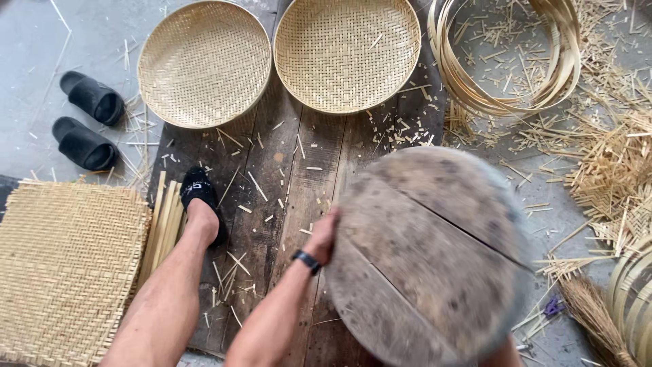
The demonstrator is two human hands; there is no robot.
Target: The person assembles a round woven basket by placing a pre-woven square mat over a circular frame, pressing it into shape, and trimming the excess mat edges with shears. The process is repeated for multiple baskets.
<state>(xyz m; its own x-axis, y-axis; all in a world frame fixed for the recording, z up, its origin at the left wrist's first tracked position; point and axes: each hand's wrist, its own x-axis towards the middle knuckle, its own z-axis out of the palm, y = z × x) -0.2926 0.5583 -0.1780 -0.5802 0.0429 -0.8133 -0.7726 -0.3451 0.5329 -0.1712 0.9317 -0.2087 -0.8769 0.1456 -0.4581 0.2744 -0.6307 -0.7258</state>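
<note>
- The left hand (323,236) grips the left rim of a round wooden board (428,258), fingers curled over its edge; a dark band sits on the wrist.
- The board, grey, cracked and blurred, is at the lower right, above dark floor planks (285,177).
- The right hand is hidden behind the board; its grip cannot be told.
- Two round woven trays (204,64) lie at the top, a flat woven mat (64,272) at the left.
- Two black slippers (85,122) rest on the grey floor.

Basket-weaving workshop: woven trays (204,64), bamboo strip coils (506,58), shavings (611,170).
</note>
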